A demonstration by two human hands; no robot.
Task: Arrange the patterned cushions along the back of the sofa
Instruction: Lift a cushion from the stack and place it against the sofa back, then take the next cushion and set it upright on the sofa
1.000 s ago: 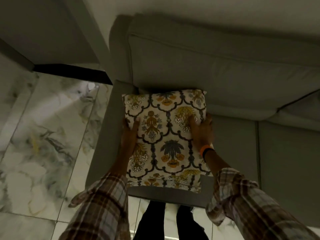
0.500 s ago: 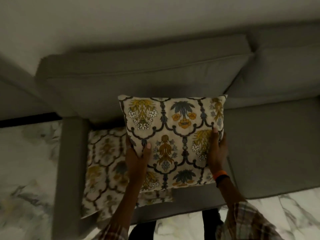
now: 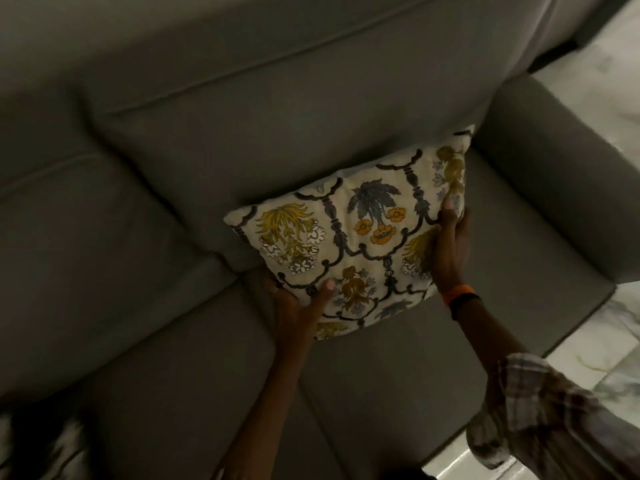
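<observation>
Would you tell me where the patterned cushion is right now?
In the head view, the patterned cushion is right of centre, held by both hands against the sofa's back cushion, near the armrest.

The room around me is dim, and the grey sofa (image 3: 242, 140) reads as a dull, murky mass with little detail in its folds. The brightest patches are the marble floor (image 3: 620, 341) at the right edge, pale and slightly glaring, and the cream ground of the patterned cushion (image 3: 349, 233), which stands out against the dark upholstery. A soft shadow sits under the cushion's left corner and along the seam beneath the back pad. My left hand (image 3: 294, 306) and right hand (image 3: 450, 244) show dark, almost silhouetted. The whole view is soft with motion blur, worst at the lower left corner and on my plaid sleeve (image 3: 554, 420). Straight lines bow near the edges.
</observation>
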